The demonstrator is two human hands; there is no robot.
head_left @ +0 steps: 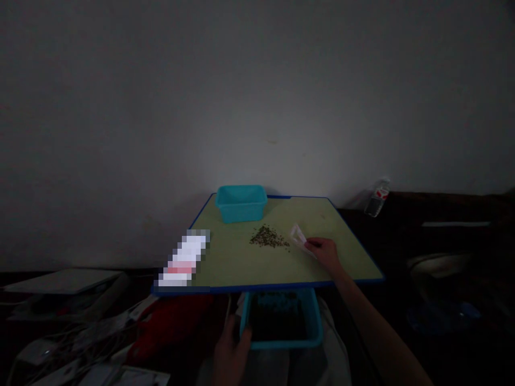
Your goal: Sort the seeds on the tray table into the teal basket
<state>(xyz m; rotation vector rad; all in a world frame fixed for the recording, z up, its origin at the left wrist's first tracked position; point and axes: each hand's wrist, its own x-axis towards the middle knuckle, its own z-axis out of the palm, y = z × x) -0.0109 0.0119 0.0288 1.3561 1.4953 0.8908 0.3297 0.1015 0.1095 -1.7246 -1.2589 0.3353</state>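
Note:
My right hand (324,253) reaches over the table, fingers pinched on a thin, whitish translucent piece (298,236), perhaps plastic. Just left of that piece lies a loose heap of small dark bits, like seeds (268,237), on the pale tabletop. Low in the view, my left hand (232,351) grips the left rim of a blue plastic basin (285,344), its thumb over the edge. This basin sits at my lap and holds dark material that I cannot make out in the dim light. A second blue basin (241,210) stands at the table's back left; its contents do not show.
The table (225,268) has a blue edge and stands against a grey wall. A pixelated bright object (183,260) lies at its left side. Cables (88,332) and red cloth (171,324) are at lower left. A plastic bottle (378,198) leans beyond the right side.

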